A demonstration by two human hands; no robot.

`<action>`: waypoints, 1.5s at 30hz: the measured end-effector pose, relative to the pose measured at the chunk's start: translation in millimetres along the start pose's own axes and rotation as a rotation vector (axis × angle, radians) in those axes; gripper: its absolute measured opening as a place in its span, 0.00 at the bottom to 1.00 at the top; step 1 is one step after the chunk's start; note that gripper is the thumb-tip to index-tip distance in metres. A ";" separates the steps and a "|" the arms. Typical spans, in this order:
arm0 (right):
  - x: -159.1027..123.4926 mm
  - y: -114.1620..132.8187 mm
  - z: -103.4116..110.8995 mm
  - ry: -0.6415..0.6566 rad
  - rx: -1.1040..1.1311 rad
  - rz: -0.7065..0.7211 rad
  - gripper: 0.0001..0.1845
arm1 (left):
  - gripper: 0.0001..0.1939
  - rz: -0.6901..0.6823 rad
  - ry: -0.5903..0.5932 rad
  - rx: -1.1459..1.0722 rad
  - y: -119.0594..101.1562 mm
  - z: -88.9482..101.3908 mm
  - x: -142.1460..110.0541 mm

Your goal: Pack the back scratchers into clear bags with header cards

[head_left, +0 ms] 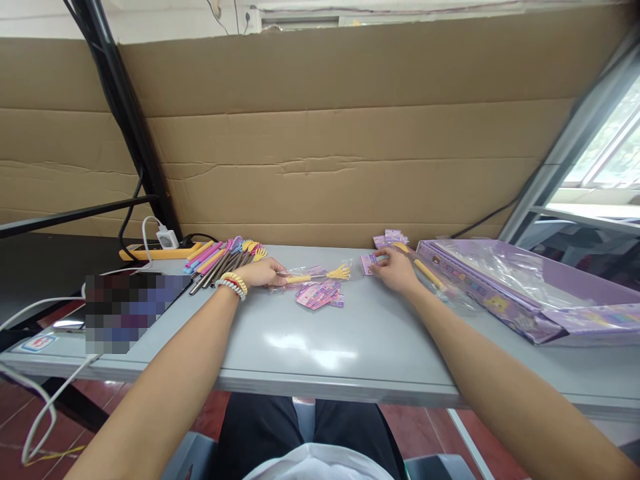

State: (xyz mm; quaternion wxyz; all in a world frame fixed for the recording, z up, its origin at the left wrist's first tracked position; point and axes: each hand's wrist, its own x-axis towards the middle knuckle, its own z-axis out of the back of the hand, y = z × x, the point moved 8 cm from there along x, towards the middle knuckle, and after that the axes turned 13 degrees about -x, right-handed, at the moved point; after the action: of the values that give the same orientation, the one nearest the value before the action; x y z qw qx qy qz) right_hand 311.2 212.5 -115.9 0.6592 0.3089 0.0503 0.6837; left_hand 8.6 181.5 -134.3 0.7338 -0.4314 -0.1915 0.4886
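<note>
At the middle of the table, my left hand (261, 272) is closed around one end of a clear bag with a yellow back scratcher (339, 273) in it. The scratcher's claw end points right. Just below the bag lies a loose pile of pink and purple cards (318, 294). My right hand (395, 270) has its fingers pinched at a small purple card (369, 264), and more cards (391, 238) sit just behind it. Against that hand's far side rests another bagged yellow-handled scratcher (429, 274). Left of my left hand are several unbagged scratchers (225, 259) with coloured handles.
On the right stands an open purple display box (505, 310) with clear plastic inside. A yellow power strip (163, 252) with a white charger (167, 237) lies at the back left, near a blurred-out flat device (135, 310) and cables. Cardboard (340, 147) walls the back.
</note>
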 end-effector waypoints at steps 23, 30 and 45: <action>8.6 -13.1 6.2 -0.006 0.310 -0.054 0.15 | 0.16 0.007 -0.014 -0.028 -1.7 -2.4 -0.8; 7.5 -10.4 7.5 -0.037 0.309 -0.032 0.15 | 0.14 0.015 -0.016 -0.035 -0.9 -2.0 -0.6; -0.6 5.6 3.5 0.040 0.223 0.022 0.18 | 0.15 0.000 0.013 0.003 0.9 -2.6 1.4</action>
State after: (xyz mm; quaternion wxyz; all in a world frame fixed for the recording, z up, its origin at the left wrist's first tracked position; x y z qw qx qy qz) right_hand 308.0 210.0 -110.6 0.6120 0.3673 0.1360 0.6871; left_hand 10.5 181.7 -136.7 0.7357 -0.4333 -0.1863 0.4861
